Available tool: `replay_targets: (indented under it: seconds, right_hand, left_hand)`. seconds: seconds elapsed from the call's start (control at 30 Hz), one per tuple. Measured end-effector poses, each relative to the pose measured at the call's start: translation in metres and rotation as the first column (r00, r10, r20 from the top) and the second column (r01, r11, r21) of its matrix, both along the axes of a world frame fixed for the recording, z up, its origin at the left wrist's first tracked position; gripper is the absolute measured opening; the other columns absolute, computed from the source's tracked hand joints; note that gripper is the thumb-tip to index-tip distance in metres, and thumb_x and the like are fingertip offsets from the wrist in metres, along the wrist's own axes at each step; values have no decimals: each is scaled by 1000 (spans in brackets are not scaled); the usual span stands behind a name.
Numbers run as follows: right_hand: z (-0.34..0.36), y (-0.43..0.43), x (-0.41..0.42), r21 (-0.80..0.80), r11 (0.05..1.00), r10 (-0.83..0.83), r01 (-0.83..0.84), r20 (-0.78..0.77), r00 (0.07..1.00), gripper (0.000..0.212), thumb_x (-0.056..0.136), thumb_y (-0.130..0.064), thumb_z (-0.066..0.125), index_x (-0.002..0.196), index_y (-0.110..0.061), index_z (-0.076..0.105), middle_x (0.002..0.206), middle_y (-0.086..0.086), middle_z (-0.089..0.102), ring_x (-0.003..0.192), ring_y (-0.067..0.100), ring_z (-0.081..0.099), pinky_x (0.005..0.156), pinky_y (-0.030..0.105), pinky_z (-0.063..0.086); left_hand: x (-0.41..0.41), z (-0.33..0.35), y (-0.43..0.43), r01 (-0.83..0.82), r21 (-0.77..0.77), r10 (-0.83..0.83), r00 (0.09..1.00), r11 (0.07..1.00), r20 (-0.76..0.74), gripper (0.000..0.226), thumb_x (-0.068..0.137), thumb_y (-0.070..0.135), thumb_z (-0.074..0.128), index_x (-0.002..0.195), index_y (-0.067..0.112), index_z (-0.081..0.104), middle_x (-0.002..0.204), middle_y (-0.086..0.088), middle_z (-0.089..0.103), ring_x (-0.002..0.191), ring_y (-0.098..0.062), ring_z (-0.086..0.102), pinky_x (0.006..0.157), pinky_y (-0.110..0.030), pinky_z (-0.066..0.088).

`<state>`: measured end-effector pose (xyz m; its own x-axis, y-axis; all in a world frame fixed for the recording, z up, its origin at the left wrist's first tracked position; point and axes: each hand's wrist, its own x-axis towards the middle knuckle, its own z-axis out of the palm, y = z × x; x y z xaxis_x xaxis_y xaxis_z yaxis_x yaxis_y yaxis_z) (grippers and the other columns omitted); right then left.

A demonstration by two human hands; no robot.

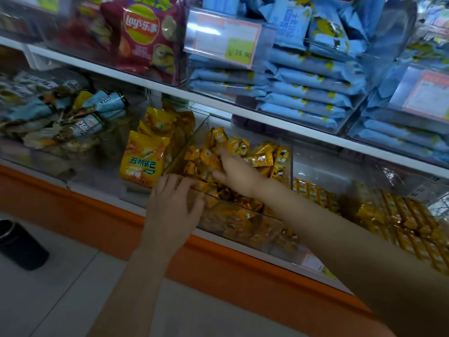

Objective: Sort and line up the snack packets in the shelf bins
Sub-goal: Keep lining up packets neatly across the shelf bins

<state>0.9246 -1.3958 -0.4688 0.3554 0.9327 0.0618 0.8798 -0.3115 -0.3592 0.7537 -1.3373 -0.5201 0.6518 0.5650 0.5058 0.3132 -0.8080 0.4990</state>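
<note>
Head view: the main risk sits in the middle bin (pixel 238 227) on the lower shelf (pixel 102 194). Loose gold packets (pixel 264 154) lie heaped there in a jumble, some standing, some flat, and near the front they come about up to the rim. The right hand (pixel 234 172) is in among them, forefinger and thumb spread either side of a clump; whether it has closed on any packet I cannot tell. A raking or lifting move there could, I judge, tip packets over the front rim to the floor. It could also flick them sideways among the yellow bags (pixel 143 156) in the next bin left, undoing the sort. The left hand (pixel 173 205) holds the bin's front left corner, fingers hooked over the rim and thumb on the clear wall. A pull from it could slide the bin off the shelf edge. The right forearm (pixel 315 215) crosses low over the bin's right part, near the gold bars (pixel 401 215) packed in rows in the next bin right, so a dropped elbow could ruffle them. Further left, 1 bin holds mixed blue and brown packets (pixel 97 110) in disorder. On the upper shelf, 1 bin holds red Lay's bags (pixel 143 37). The bins beside it hold stacked blue packs (pixel 311 91), with a price tag (pixel 233 42) clipped in front.
</note>
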Motion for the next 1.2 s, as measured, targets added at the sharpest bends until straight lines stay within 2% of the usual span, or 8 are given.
replay_targets:
  seconds: [0.2,0.37,0.47,0.63,0.87,0.97,1.1,1.2]
  right_hand:
    - [30,-32,-47,326,945,85,43,-369,925,26,95,-30,51,112,-10,46,80,-3,57,74,6,57,71,36,52]
    - [34,-44,-66,218,976,115,15,-571,813,29,100,-22,41,108,-1,59,80,8,60,72,8,61,63,22,53]
    - [31,-40,-61,221,975,86,19,-457,885,30,99,-26,44,98,-5,65,85,8,65,84,19,62,81,34,54]
    - [18,-17,-43,-28,996,-88,83,-293,952,47,95,-39,50,133,-10,49,131,6,54,120,19,51,96,26,41]
    - [18,7,-34,-260,958,-189,123,-246,951,45,90,-42,58,98,1,70,86,18,64,78,22,58,71,33,47]
    - [27,8,-35,-391,911,-269,133,-316,910,42,92,-46,54,81,-6,59,66,3,53,59,15,51,52,19,44]
    - [31,12,-47,-408,905,-287,125,-366,885,36,93,-47,49,99,-12,54,70,-3,45,52,7,46,36,12,38]
    - [32,13,-53,-288,944,-296,159,-532,793,33,90,-33,61,111,-8,59,87,-2,49,69,10,59,56,16,54]
  left_hand:
    - [5,19,-13,52,-353,33,972,934,231,63,89,59,28,127,15,53,123,2,51,119,-12,37,96,-23,28]
    - [0,35,-21,217,-532,48,896,819,441,44,86,57,41,107,24,63,102,3,62,102,-18,55,85,-36,45]
    - [-5,48,-24,220,-666,194,851,713,489,15,94,39,53,92,26,58,83,5,61,77,-6,59,68,-26,47]
    - [-11,50,-16,155,-762,345,822,628,452,16,98,31,45,98,20,56,83,5,58,74,-10,57,63,-26,45]
    - [-10,47,-15,141,-773,356,827,618,435,17,98,30,46,95,14,52,80,0,55,73,-16,55,63,-28,44]
    - [-9,47,-15,140,-771,353,828,621,435,18,98,28,46,97,11,51,77,2,53,69,-13,53,59,-25,41]
    - [-7,47,-17,140,-772,345,835,621,429,14,98,29,45,87,22,51,78,3,54,72,-14,54,61,-28,42]
    - [-5,46,-19,127,-763,359,825,634,436,14,98,31,45,88,23,51,80,2,53,74,-14,52,63,-28,42]
